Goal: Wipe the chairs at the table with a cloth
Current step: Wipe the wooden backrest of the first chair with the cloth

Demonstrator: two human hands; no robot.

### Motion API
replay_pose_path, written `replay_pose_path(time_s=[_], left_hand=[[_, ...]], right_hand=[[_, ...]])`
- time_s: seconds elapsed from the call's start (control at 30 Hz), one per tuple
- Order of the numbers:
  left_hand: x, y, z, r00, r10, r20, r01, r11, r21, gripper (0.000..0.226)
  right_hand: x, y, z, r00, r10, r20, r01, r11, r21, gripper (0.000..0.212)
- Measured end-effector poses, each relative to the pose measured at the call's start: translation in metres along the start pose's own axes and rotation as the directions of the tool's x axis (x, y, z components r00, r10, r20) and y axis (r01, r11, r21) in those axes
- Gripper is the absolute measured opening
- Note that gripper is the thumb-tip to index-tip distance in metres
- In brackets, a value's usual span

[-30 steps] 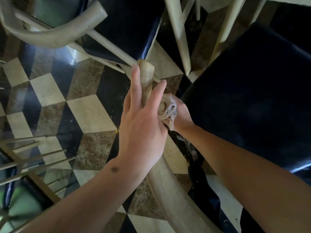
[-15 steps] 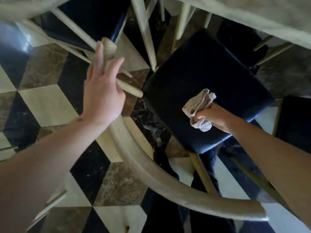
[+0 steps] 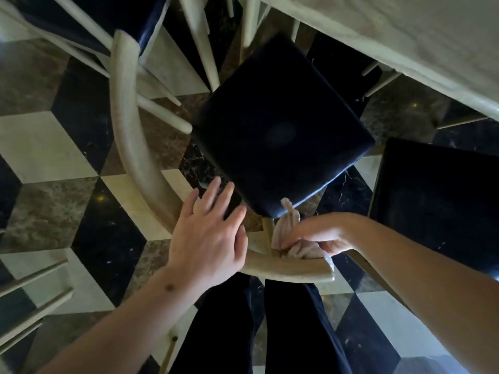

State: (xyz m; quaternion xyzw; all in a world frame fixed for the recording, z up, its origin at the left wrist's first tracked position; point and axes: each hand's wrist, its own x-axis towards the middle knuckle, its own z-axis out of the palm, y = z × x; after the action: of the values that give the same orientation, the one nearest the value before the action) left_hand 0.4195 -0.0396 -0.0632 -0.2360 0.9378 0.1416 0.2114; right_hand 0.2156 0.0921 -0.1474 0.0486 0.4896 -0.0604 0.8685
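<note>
Below me stands a chair with a dark blue seat (image 3: 280, 130) and a pale curved wooden back rail (image 3: 129, 136). My right hand (image 3: 318, 236) is shut on a crumpled beige cloth (image 3: 289, 225) and presses it against the rail's right end, by a spindle under the seat's near corner. My left hand (image 3: 208, 236) lies flat on the middle of the rail with its fingers spread and holds nothing.
The pale table edge (image 3: 405, 44) runs across the upper right. Another dark-seated chair (image 3: 437, 201) stands at the right, one more (image 3: 113, 14) at the upper left. Wooden spindles (image 3: 32, 300) show at the lower left. My dark-trousered legs (image 3: 256, 327) stand on the chequered marble floor (image 3: 46, 144).
My left hand slid from the rail's far left tip down to its middle. My right hand carried the cloth off the seat to the rail's right end. The view swung back.
</note>
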Motion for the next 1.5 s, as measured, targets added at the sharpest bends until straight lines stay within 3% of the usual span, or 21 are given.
replay_pose_path(time_s=[0.13,0.33,0.43,0.6,0.73,0.8,0.87,0.93,1.0,1.03,1.13,1.23,1.33,1.5], left_hand=[[0.010,0.004,-0.004,0.996,-0.044,0.079,0.043,0.999,0.017,0.053],[0.017,0.009,-0.009,0.987,-0.051,0.151,0.043,0.997,0.059,0.064],[0.012,0.004,-0.012,0.983,-0.061,0.175,0.053,0.997,0.050,0.063],[0.012,0.006,-0.014,0.977,-0.059,0.205,0.053,0.998,0.037,0.058],[0.015,0.005,-0.017,0.973,-0.073,0.217,0.067,0.997,0.036,0.052],[0.012,0.003,-0.018,0.973,-0.079,0.215,0.073,0.997,0.036,0.050],[0.011,0.003,-0.017,0.976,-0.075,0.204,0.070,0.997,0.034,0.049],[0.008,0.002,-0.019,0.980,-0.070,0.186,0.064,0.997,0.039,0.049],[0.008,0.003,-0.015,0.982,-0.074,0.175,0.069,0.997,0.037,0.048],[0.006,0.003,-0.017,0.983,-0.071,0.167,0.066,0.997,0.037,0.048],[0.003,0.006,-0.016,0.984,-0.076,0.161,0.073,0.997,0.022,0.047],[-0.001,0.010,-0.018,0.986,-0.069,0.152,0.071,0.997,-0.010,0.043],[0.003,0.006,-0.007,0.991,-0.074,0.111,0.078,0.996,-0.031,0.041],[0.010,-0.005,0.000,0.995,-0.101,0.024,0.102,0.994,-0.030,0.042]], right_hand=[[0.009,-0.012,0.011,0.996,0.000,-0.084,0.000,1.000,0.001,0.012],[0.007,-0.016,0.002,0.994,-0.002,-0.107,0.010,0.997,0.075,0.021],[0.009,-0.029,0.006,0.994,0.048,-0.100,-0.046,0.999,0.023,0.029],[0.015,-0.048,0.004,0.990,0.096,-0.100,-0.099,0.995,-0.017,0.025],[0.022,-0.066,0.024,0.976,0.218,-0.019,-0.219,0.969,-0.115,0.022],[0.025,-0.071,0.037,0.968,0.248,-0.042,-0.251,0.934,-0.255,0.016],[0.032,-0.067,0.044,0.976,0.174,-0.135,-0.215,0.879,-0.425,0.018],[0.040,-0.058,0.050,0.981,0.059,-0.184,-0.142,0.868,-0.477,0.019],[0.057,-0.043,0.048,0.979,-0.017,-0.205,-0.073,0.905,-0.419,0.028],[0.059,-0.038,0.048,0.977,-0.015,-0.214,-0.070,0.920,-0.385,0.018],[0.077,-0.025,0.035,0.974,0.040,-0.222,-0.092,0.969,-0.227,0.028],[0.089,-0.021,0.021,0.967,0.159,-0.199,-0.158,0.987,0.018,0.017],[0.120,-0.024,-0.003,0.965,0.135,-0.225,-0.129,0.991,0.040,0.021],[0.144,-0.035,-0.013,0.965,0.073,-0.252,-0.015,0.974,0.224,0.023]])
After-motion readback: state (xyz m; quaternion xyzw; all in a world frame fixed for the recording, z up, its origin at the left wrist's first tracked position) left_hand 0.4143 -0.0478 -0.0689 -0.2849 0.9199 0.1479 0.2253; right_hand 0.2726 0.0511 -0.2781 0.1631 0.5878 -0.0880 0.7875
